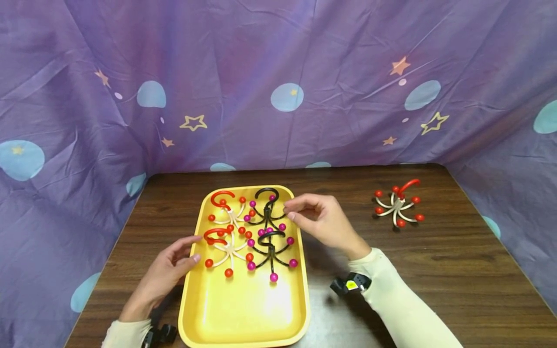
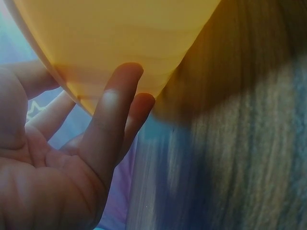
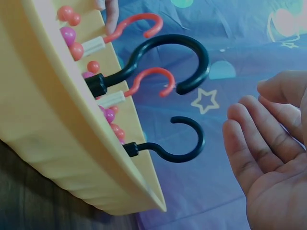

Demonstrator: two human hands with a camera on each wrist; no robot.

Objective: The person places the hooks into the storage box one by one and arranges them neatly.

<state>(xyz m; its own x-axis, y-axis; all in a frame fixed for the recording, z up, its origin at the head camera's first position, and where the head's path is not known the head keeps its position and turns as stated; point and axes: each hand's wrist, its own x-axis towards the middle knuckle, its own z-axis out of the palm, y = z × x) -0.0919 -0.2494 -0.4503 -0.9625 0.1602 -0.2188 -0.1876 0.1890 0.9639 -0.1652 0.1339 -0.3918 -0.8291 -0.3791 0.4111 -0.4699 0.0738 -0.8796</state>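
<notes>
Several ball-tipped hook hangers lie in the yellow tray (image 1: 184, 309), hooks up. On its left side are white hangers (image 1: 229, 249) with red hooks and red balls; on its right, black hangers (image 1: 271, 251) with magenta balls. My left hand (image 1: 167, 268) rests at the tray's left side, fingertips touching its rim and outer wall (image 2: 120, 28). Beside the far right rim hovers my right hand (image 1: 324, 222), holding nothing, fingers loosely bent. The right wrist view shows that hand (image 3: 268, 143) apart from the black hook (image 3: 201, 134).
Another white hanger with a red hook (image 1: 397, 205) stands on the brown wooden table (image 1: 435, 270), right of the tray. A purple curtain (image 1: 235, 87) with stars and planets surrounds the table at the back and sides.
</notes>
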